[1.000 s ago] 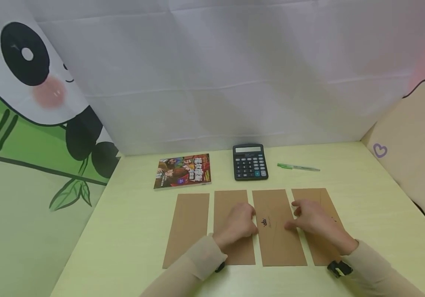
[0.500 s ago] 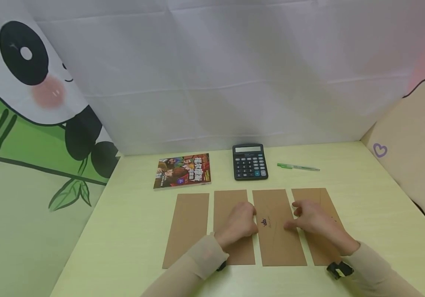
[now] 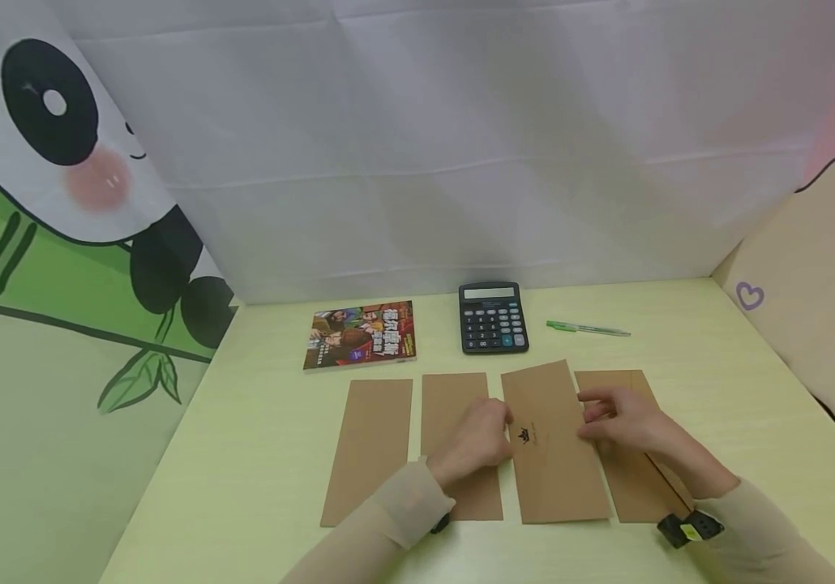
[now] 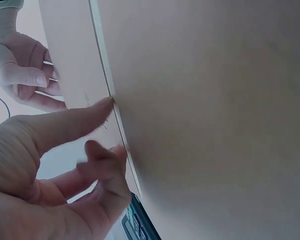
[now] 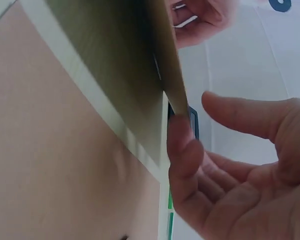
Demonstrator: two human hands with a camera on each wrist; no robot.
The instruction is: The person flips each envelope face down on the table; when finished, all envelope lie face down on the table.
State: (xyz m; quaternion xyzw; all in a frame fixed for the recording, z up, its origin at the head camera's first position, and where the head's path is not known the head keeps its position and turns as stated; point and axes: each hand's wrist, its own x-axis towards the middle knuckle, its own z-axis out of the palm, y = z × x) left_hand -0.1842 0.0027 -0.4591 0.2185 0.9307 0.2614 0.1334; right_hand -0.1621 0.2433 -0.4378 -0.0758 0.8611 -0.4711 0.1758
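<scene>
Four brown cardboard sheets lie in a row in the head view, two at my left, one between my hands and one at my right. The third sheet (image 3: 552, 478) bears a small crown print and is tilted, its right edge raised off the table. At its left edge my left hand (image 3: 474, 442) holds on with thumb and bent fingers. My right hand (image 3: 629, 422) has its fingers curled under the raised right edge; in the right wrist view its thumb stands apart from the sheet. The fourth sheet (image 3: 625, 487) lies partly beneath my right hand.
Behind the sheets, a comic-style book (image 3: 361, 334), a black calculator (image 3: 494, 318) and a green pen (image 3: 588, 328) lie on the pale yellow table (image 3: 242, 454). A white cloth backdrop (image 3: 461, 162) rises behind.
The third sheet lay flat before and is now lifted on its right side, its top edge higher and slanted. My right hand has shifted a little to the right.
</scene>
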